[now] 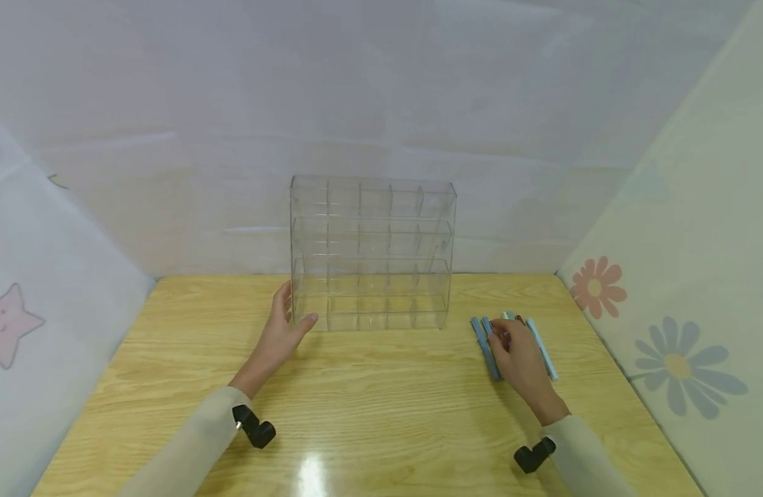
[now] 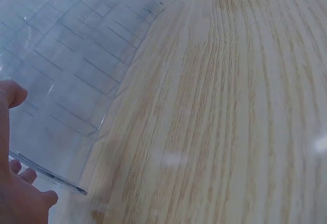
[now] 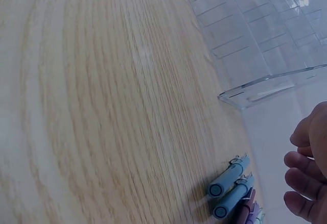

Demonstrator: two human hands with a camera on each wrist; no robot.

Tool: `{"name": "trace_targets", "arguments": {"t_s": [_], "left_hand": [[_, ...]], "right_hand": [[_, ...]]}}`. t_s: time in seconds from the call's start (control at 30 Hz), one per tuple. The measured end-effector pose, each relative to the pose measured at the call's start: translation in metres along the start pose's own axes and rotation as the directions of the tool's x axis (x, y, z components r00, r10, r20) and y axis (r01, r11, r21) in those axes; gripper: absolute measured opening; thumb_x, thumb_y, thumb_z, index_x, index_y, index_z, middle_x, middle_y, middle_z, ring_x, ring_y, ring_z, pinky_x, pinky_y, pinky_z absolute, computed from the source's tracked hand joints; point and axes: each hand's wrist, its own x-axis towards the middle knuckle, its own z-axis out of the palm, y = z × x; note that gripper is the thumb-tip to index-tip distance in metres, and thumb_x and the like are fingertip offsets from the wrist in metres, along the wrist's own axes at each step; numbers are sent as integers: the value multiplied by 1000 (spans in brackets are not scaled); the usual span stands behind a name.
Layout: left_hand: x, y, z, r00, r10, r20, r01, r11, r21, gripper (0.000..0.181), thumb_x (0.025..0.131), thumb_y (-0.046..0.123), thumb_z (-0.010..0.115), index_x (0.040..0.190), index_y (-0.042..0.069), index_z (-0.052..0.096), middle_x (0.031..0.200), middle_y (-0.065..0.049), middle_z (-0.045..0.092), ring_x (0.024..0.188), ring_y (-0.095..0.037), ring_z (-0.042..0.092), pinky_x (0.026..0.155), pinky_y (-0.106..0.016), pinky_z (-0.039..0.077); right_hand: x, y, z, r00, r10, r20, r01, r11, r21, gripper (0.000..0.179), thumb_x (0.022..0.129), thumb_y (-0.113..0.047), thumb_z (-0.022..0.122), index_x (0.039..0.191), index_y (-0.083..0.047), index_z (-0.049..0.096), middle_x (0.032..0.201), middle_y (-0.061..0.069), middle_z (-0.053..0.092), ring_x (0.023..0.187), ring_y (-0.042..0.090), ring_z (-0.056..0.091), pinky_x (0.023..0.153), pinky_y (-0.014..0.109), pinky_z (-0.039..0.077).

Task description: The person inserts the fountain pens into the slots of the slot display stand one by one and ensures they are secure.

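Note:
A clear acrylic organizer [image 1: 371, 304] with tiers of compartments stands upright on the table. My left hand [image 1: 283, 338] is at its lower left corner. In the left wrist view, the thumb [image 2: 15, 92] is on the front side and the curled fingers [image 2: 30, 175] are beyond the side panel, so the hand grips that edge. My right hand [image 1: 520, 355] hovers over a row of pens, its fingers loosely bent with nothing visible between them. Blue pens [image 3: 230, 177], a dark red pen [image 3: 243, 208] and a purple pen [image 3: 252, 215] lie side by side; the hand partly hides them in the head view.
The wooden table [image 1: 369, 407] reaches back to a pale cloth wall [image 1: 381, 103]. A light blue pen [image 1: 543, 348] lies at the row's right end. Side panels with a star [image 1: 11, 324] and flowers [image 1: 678, 366] flank the table.

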Motion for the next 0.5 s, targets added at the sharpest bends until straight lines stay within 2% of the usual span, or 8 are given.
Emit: {"name": "trace_targets", "arguments": {"t_s": [0.17,0.3,0.4,0.5], "left_hand": [[5,-5,3,1000,1,-6,-1,1000,-15,99,109,32,64,171,15,-11,180,-20,-3,167,-49,3,134,-68,13],[7,-8,4,1000,-8,-11,8,1000,-9,99,109,38,63,172,16,-10,180,-20,-2,167,-48,3,133,-70,13],[9,-10,5,1000,-19,-15,19,1000,7,98,109,41,61,172,16,-10,180,-19,-2,167,-48,3,132,-71,14],[10,-11,6,999,-25,-23,25,1000,13,98,109,42,61,172,16,-10,181,-19,-2,167,-47,2,133,-70,13]], "right_hand": [[3,2,5,1000,27,-4,-27,1000,-15,24,101,-3,69,123,7,71,99,15,73,78,16,58,62,22,48],[6,0,6,997,72,41,-71,997,-13,27,103,-3,66,127,8,69,98,17,73,69,14,55,58,22,45],[8,-2,8,993,94,69,-93,995,-26,29,104,-5,64,130,7,68,106,19,74,74,16,59,61,22,47],[10,-2,10,991,106,84,-104,994,-35,31,104,-7,65,132,6,68,116,21,74,86,22,66,68,27,53]]}}
